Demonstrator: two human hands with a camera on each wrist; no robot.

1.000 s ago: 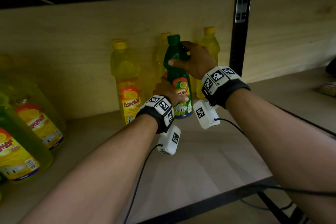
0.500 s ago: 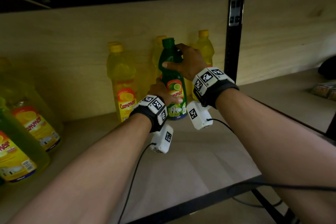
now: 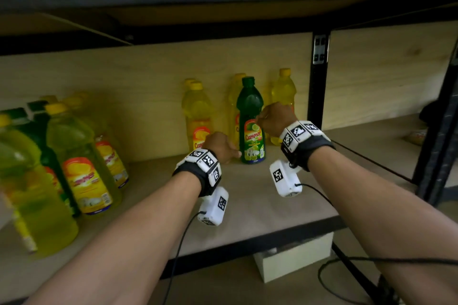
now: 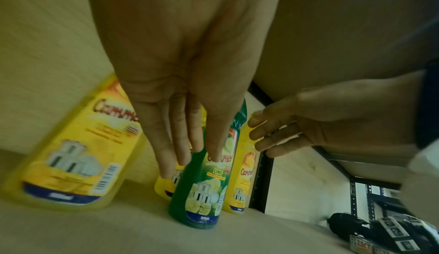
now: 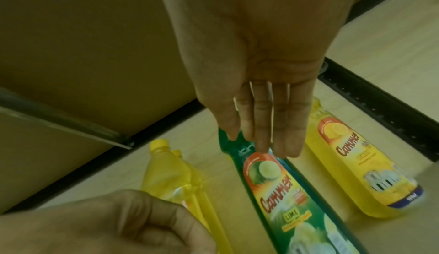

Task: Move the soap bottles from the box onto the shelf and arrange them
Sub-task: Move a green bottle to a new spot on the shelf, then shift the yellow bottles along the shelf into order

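The light wooden shelf board (image 3: 260,195) with black metal frame carries all bottles seen. At 9 o'clock in the head view stands a cluster of large yellow and dark green plastic soap bottles (image 3: 81,163) with red-and-yellow labels. At 12 o'clock, against the back panel, stand slimmer yellow plastic soap bottles (image 3: 198,111); a dark green plastic lime soap bottle with green cap (image 3: 250,119) stands upright just in front of them, on the board.

The left hand (image 3: 220,146) is at 9 o'clock of the green bottle's base, fingers (image 4: 180,141) straight and together, tips near or touching the bottle; contact cannot be confirmed. The right hand (image 3: 275,119) is at 3 o'clock of the bottle's label, fingers (image 5: 277,126) straight and relaxed, holding nothing.

A pale rectangular block (image 3: 295,257) lies below the shelf edge at 6 o'clock.
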